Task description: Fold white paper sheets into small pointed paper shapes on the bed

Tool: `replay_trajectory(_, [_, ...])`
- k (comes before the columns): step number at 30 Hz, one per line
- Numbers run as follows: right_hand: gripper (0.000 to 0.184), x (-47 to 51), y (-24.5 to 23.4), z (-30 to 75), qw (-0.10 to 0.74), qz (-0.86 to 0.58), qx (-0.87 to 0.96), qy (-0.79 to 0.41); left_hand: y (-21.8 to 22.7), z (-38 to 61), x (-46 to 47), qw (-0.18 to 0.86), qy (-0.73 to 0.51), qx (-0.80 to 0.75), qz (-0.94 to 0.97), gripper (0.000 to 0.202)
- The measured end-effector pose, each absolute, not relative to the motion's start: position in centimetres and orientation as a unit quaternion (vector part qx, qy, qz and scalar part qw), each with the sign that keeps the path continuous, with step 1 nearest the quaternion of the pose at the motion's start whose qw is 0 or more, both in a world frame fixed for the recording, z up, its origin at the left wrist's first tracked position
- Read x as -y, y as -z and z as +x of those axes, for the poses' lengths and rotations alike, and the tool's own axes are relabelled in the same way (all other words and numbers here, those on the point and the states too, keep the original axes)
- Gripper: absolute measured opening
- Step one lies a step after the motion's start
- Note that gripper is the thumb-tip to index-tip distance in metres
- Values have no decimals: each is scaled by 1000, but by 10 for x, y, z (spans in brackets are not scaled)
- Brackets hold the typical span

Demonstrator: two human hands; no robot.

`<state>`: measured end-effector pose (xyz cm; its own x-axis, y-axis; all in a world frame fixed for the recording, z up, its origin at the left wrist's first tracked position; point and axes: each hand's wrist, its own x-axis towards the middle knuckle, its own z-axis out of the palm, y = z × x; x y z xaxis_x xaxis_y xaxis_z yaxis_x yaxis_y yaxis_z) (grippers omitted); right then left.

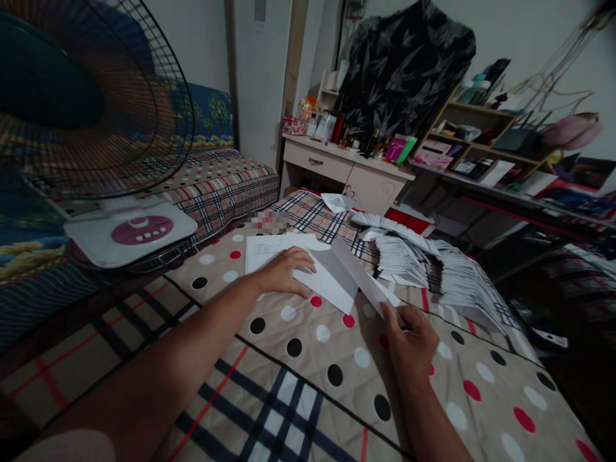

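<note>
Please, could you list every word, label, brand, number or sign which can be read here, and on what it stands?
No text can be read with certainty.
Printed sheet near the left hand: grey lines, too small and blurred.
Label-like patch on the tall white cabinet: too small.
Magenta box on the dresser: markings too blurred.

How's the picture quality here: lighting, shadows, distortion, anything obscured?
Head view: dim room light, nearly black towards the lower right; head view: wide-angle stretch, the fan looming at left; head view: a dark shadow on the bedspread beside the right hand; head view: a pixelated patch hides detail beyond the papers.
</note>
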<state>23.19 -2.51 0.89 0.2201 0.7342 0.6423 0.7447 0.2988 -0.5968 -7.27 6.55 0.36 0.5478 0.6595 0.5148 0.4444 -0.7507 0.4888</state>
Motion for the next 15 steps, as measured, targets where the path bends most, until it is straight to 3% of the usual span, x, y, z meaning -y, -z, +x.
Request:
replay_trajectory(8, [29,28,-10,230,523,-560,641,-46,0,-59,-57,42,-247,-334,909,26])
replay_trajectory(15, [10,26,-7,229,535,-496,680,-76,-2,-54,-53,-31,-201,-412,888,25])
